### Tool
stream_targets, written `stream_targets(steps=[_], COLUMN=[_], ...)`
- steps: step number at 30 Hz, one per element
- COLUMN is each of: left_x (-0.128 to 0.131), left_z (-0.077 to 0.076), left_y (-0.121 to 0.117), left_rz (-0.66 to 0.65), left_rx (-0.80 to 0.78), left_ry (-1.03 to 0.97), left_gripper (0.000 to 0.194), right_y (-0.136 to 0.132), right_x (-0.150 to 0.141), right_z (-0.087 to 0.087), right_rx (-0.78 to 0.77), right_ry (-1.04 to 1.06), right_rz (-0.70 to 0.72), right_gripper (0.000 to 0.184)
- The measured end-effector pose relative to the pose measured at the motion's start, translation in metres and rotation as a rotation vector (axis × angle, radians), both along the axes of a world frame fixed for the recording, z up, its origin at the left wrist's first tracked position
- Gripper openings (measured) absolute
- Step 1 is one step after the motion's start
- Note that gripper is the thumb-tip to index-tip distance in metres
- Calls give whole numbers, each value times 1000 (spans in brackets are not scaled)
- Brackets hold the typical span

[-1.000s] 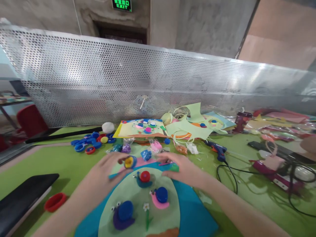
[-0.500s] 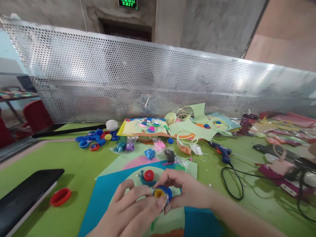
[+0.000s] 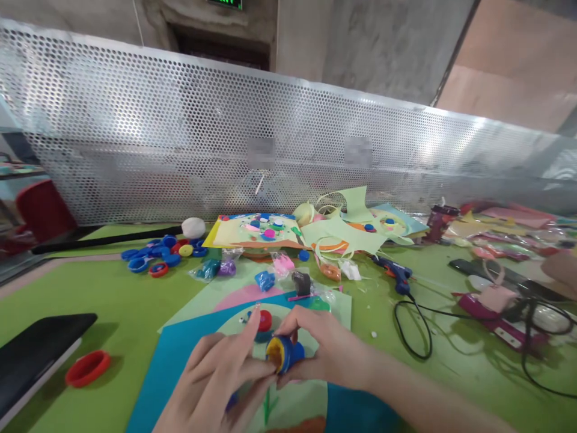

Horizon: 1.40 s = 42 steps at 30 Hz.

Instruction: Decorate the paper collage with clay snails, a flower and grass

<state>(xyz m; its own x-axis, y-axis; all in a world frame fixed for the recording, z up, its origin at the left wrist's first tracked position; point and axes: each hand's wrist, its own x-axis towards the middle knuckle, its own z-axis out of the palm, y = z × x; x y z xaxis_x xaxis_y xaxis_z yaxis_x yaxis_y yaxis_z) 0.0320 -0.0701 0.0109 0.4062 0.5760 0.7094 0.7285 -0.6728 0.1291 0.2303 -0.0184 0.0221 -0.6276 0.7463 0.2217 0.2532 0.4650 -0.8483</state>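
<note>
Between my hands, above the paper picture, is a blue bottle cap (image 3: 285, 353) tilted on its side, with a yellow lining inside. My right hand (image 3: 322, 343) pinches it between thumb and fingers from the right. Fingertips of my left hand (image 3: 220, 373) press on its left edge, while one left finger sticks up. Just behind sits a red cap (image 3: 264, 320) on a teal clay shape, a snail-like figure partly covered by my left hand. A green clay stem (image 3: 267, 404) lies on the pale green paper oval below. Some blue shows under my left hand, its kind hidden.
Blue, red and yellow caps (image 3: 160, 252) lie in a pile at back left. Bagged clay (image 3: 264, 280) sits behind the picture. A glue gun (image 3: 396, 273) with a looping cable is at right. A red ring-shaped cap (image 3: 88, 368) and a black tablet-like slab (image 3: 40, 355) lie at left.
The blue cap has turned, so its yellow inside faces more to the left. A left finger has lifted upward. The whole view has shifted slightly.
</note>
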Motion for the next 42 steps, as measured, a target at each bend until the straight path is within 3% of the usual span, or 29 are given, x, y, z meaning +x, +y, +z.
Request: stream_targets(steps=[4, 7, 11, 13, 16, 22, 28, 34, 42], left_x=[0, 1, -4, -9, -15, -9, -11, -21, -32], left_z=[5, 3, -2, -2, 3, 16, 12, 2, -6], left_y=[6, 9, 8, 7, 8, 10, 16, 23, 34], left_rz=[12, 18, -3, -24, -58, 37, 52, 33, -12], left_rx=[63, 43, -106, -175, -264, -403, -385, -420, -208], left_ry=[90, 49, -111, -100, -56, -224, -349, -263, -96], left_gripper=[34, 52, 75, 57, 6, 14, 12, 16, 21], right_y=[1, 2, 2, 1, 0, 6, 7, 12, 18], right_x=[2, 4, 4, 4, 4, 4, 5, 9, 12], right_z=[1, 1, 4, 6, 9, 9, 11, 11, 7], right_rx=[57, 84, 97, 102, 111, 108, 191, 201, 219], right_ry=[-33, -52, -82, -99, -115, -72, -44, -55, -74], right_rz=[25, 39, 59, 60, 51, -58, -46, -51, -70], right_gripper=[36, 37, 37, 35, 34, 37, 40, 38, 41])
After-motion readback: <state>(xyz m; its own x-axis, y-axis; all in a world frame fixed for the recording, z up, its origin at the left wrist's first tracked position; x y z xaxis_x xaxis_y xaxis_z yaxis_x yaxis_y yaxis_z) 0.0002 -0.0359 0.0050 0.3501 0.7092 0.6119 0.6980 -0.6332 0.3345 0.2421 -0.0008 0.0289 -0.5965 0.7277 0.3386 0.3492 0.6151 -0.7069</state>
